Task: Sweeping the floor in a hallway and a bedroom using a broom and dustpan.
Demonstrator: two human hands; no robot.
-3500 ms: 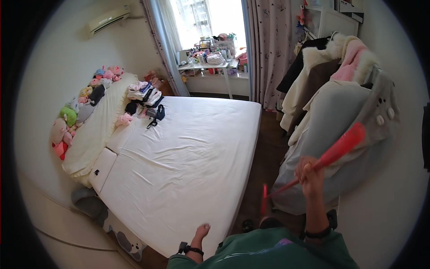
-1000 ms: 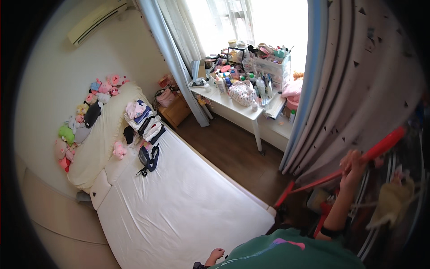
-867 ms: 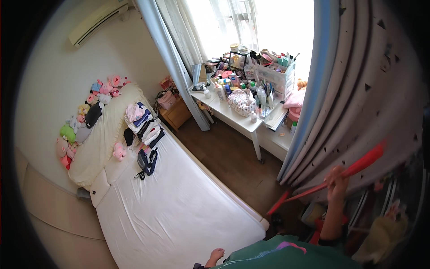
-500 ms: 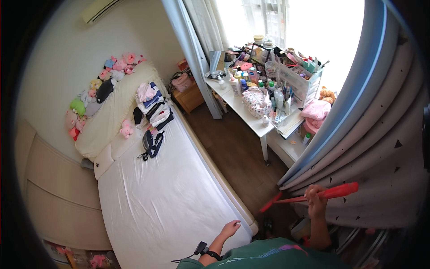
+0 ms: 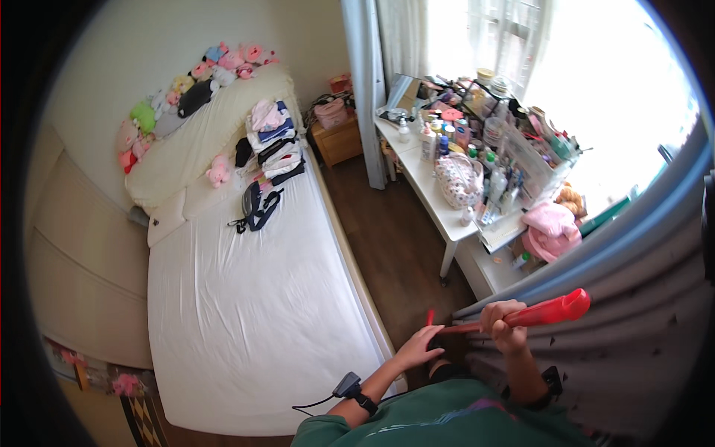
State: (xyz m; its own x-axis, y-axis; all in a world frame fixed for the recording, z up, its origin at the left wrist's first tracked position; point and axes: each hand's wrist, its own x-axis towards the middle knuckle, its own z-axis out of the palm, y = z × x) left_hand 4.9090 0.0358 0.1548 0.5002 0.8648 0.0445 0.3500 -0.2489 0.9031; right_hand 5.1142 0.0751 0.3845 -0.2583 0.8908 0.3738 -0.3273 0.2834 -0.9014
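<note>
A red long-handled tool point(image 5: 547, 311) slants across the lower right, its thick end up and to the right. My right hand point(image 5: 506, 328) is closed around it just below that thick part. My left hand point(image 5: 418, 346) is at the thinner shaft lower down, its fingers bent over it. Past my left hand, a small red part of the tool's far end point(image 5: 430, 317) shows above the dark floor. Most of that end is hidden behind the hand, so I cannot tell its exact kind.
A bed with a white sheet point(image 5: 246, 320) fills the left, bearing folded clothes point(image 5: 274, 145), a dark strapped bag point(image 5: 257, 207) and plush toys point(image 5: 197, 97). A white table point(image 5: 413, 167) crowded with bottles stands beyond a strip of wooden floor point(image 5: 372, 231). A curtain point(image 5: 633, 328) hangs close on my right.
My left hand has moved from above the bed's edge rightward onto the tool's shaft. My right hand still holds the tool, now tilted differently. The view has turned, shifting the room.
</note>
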